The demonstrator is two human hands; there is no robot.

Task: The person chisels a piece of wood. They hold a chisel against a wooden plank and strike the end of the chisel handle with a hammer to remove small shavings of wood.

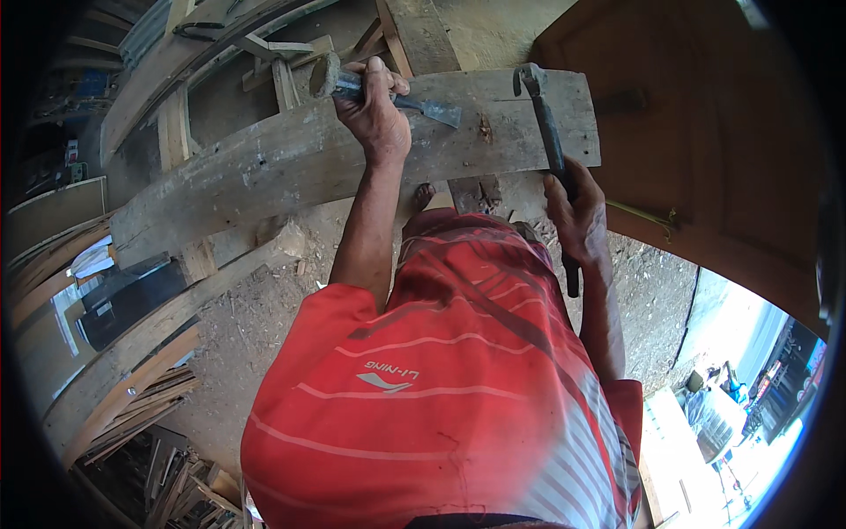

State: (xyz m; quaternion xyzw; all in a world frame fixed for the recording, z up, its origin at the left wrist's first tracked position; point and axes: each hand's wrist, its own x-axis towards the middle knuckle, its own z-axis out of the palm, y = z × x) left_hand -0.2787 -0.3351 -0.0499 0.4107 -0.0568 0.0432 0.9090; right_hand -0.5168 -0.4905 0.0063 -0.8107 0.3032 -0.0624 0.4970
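In my left hand (381, 119) is a wide-bladed chisel (441, 112), its fingers closed round the handle. The blade points right, over a long weathered wooden plank (273, 167), and the handle's blunt end sticks out to the left. My right hand (577, 212) grips a claw hammer (548, 128) by its dark handle. The hammer's head is at the far side, above the right end of the plank. A rough brown damaged spot (485, 130) marks the plank between the two tools. Whether the blade touches the wood I cannot tell.
A large brown wooden panel (705, 132) stands at the right. Curved timbers (176, 75) and a wooden frame (284, 84) lie beyond the plank. Stacked scrap wood (154, 397) is at the lower left. Chips litter the ground (238, 326). Bright clutter (718, 414) sits at the lower right.
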